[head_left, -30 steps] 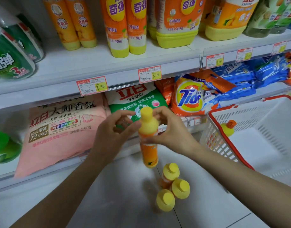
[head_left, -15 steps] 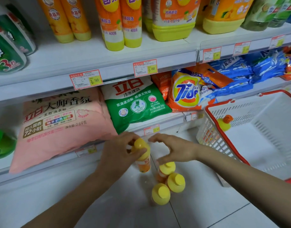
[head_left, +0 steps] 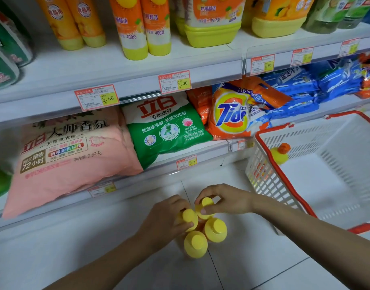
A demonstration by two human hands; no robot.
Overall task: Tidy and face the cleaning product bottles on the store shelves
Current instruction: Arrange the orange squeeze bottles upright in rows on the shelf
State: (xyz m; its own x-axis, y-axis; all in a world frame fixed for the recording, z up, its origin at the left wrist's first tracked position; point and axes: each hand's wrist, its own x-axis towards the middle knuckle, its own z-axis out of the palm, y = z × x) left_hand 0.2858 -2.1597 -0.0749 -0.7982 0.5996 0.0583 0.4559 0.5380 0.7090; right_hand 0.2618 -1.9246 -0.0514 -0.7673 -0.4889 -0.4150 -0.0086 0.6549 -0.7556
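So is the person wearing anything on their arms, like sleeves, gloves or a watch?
No. The left arm and the right arm are bare as far as the picture shows: no sleeves, no gloves, no watch or bracelet at the wrists, and no rings. The one nail in view looks unpainted.

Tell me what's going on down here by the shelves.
A person is handling four yellow-capped bottles clustered on the tiled floor before the detergent shelves. The left hand grips the left bottle near its cap; the right hand pinches the rear bottle by its cap. The two nearer bottles are not gripped. A red-rimmed basket at right holds one orange-capped bottle.
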